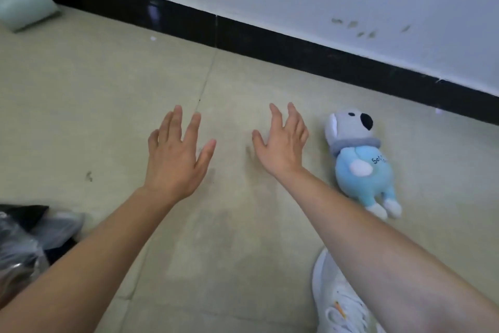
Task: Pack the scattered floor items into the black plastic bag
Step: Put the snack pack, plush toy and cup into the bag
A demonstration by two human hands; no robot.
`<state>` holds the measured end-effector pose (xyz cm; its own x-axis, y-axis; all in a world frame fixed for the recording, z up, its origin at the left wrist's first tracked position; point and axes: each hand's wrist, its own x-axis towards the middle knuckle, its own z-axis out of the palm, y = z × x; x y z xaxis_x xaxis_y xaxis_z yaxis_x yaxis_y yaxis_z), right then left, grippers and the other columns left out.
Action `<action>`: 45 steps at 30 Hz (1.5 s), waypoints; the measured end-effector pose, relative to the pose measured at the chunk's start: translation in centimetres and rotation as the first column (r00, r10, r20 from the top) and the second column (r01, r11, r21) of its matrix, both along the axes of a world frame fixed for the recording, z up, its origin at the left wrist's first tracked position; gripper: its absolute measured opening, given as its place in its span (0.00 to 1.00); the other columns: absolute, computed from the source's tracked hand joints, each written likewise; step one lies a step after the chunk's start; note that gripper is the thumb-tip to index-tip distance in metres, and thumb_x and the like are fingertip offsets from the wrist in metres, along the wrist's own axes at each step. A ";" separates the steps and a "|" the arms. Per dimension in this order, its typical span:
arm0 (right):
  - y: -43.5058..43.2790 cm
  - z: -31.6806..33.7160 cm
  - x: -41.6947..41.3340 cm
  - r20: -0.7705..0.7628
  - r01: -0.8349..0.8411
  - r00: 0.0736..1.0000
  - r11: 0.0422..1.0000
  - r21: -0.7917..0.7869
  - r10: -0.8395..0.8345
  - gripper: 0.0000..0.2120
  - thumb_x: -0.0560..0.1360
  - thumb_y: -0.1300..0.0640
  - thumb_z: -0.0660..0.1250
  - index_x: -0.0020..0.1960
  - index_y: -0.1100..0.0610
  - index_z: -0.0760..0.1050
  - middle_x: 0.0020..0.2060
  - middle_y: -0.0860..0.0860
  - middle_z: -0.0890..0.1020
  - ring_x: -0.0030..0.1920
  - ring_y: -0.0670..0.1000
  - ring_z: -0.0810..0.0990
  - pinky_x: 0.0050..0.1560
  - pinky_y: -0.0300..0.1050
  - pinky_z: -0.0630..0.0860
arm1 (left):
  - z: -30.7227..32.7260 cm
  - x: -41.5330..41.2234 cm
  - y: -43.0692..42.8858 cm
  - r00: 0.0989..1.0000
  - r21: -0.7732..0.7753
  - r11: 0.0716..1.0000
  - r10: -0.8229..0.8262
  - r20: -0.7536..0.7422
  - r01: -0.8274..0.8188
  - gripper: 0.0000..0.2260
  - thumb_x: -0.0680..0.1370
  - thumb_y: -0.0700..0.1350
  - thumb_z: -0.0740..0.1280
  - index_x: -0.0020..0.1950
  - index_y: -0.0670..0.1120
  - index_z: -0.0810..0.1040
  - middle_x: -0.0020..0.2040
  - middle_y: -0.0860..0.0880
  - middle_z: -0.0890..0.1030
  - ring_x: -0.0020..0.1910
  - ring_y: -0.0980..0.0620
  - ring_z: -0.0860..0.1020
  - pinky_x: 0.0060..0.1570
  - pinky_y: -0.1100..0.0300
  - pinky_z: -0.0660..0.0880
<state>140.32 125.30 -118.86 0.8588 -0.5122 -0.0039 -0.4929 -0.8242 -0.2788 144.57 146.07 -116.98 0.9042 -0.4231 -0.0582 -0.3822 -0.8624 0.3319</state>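
A plush koala (360, 159) in a light blue suit with a grey head lies on its back on the beige floor, right of centre. My right hand (282, 141) hovers just left of it, fingers spread, holding nothing and apart from the toy. My left hand (176, 157) is stretched out beside it over bare floor, fingers straight and empty. The black plastic bag (24, 230) shows at the lower left edge, partly cut off, with shiny crumpled material at its mouth.
A white wall with a black skirting board (243, 35) runs diagonally across the top. A pale green object (25, 3) sits in the far left corner. A white sneaker (340, 303) shows at the bottom right, under my right forearm.
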 end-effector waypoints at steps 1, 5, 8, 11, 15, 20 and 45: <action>-1.5 0.3 -0.1 0.013 0.038 0.999 0.998 -0.051 -0.037 0.34 0.77 0.43 0.63 0.78 0.53 0.59 0.78 0.61 0.55 0.76 0.63 0.55 0.75 0.57 0.50 | -0.5 -0.1 -0.5 0.999 0.019 0.999 -0.035 -0.015 0.036 0.30 0.82 0.61 0.50 0.80 0.49 0.54 0.80 0.39 0.50 0.79 0.42 0.49 0.74 0.41 0.52; -7.7 2.0 -1.6 -0.004 0.316 0.947 0.936 -0.158 -0.320 0.43 0.71 0.36 0.66 0.79 0.51 0.55 0.79 0.62 0.51 0.77 0.66 0.51 0.76 0.63 0.46 | -2.3 -0.3 -1.5 0.990 0.098 0.994 -0.039 -0.134 0.052 0.29 0.82 0.61 0.49 0.79 0.49 0.56 0.80 0.41 0.53 0.79 0.42 0.51 0.74 0.41 0.53; -11.2 2.5 -3.0 -0.331 0.551 0.761 0.825 -0.126 -0.559 0.56 0.66 0.31 0.69 0.80 0.44 0.38 0.78 0.64 0.49 0.76 0.71 0.52 0.73 0.70 0.51 | -3.3 -1.1 -0.3 0.982 0.168 0.981 -0.066 -0.180 0.097 0.25 0.82 0.60 0.50 0.74 0.48 0.67 0.77 0.41 0.63 0.75 0.40 0.61 0.70 0.42 0.62; -11.9 3.0 -2.7 -0.460 0.495 0.732 0.856 -0.151 -0.504 0.57 0.67 0.43 0.74 0.79 0.44 0.35 0.69 0.62 0.65 0.65 0.66 0.70 0.64 0.62 0.69 | -2.9 -1.2 1.3 0.973 0.168 0.975 -0.108 -0.204 0.144 0.25 0.81 0.61 0.50 0.70 0.49 0.72 0.74 0.42 0.67 0.73 0.42 0.65 0.67 0.44 0.64; -6.4 4.0 1.9 -0.250 0.302 0.923 0.953 -0.008 -0.294 0.46 0.70 0.45 0.71 0.77 0.50 0.47 0.63 0.59 0.73 0.60 0.64 0.74 0.58 0.55 0.69 | -1.1 0.0 5.3 0.983 0.149 0.988 0.052 -0.179 -0.025 0.24 0.82 0.60 0.53 0.74 0.49 0.68 0.76 0.42 0.64 0.75 0.43 0.62 0.71 0.46 0.60; 7.6 5.4 8.8 -0.116 -0.127 0.982 0.976 0.179 0.149 0.39 0.68 0.48 0.73 0.71 0.48 0.55 0.60 0.56 0.75 0.57 0.63 0.76 0.55 0.53 0.71 | 1.2 1.6 12.5 0.957 0.126 0.958 0.271 -0.103 -0.258 0.24 0.82 0.59 0.54 0.74 0.48 0.67 0.77 0.42 0.63 0.75 0.43 0.61 0.70 0.45 0.62; 23.7 -1.5 14.0 -0.386 -0.760 0.597 0.650 0.008 0.703 0.56 0.65 0.20 0.58 0.75 0.39 0.24 0.79 0.59 0.35 0.77 0.66 0.49 0.73 0.67 0.50 | 1.4 15.3 37.4 0.547 0.252 0.515 0.834 0.074 -0.819 0.42 0.75 0.63 0.66 0.79 0.57 0.42 0.79 0.41 0.35 0.77 0.33 0.36 0.70 0.29 0.42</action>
<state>154.34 148.99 -120.40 0.9012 0.2694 -0.3394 0.2604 -0.9628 -0.0729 159.90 183.51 -115.54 0.8315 0.5472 -0.0959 0.5542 -0.8290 0.0745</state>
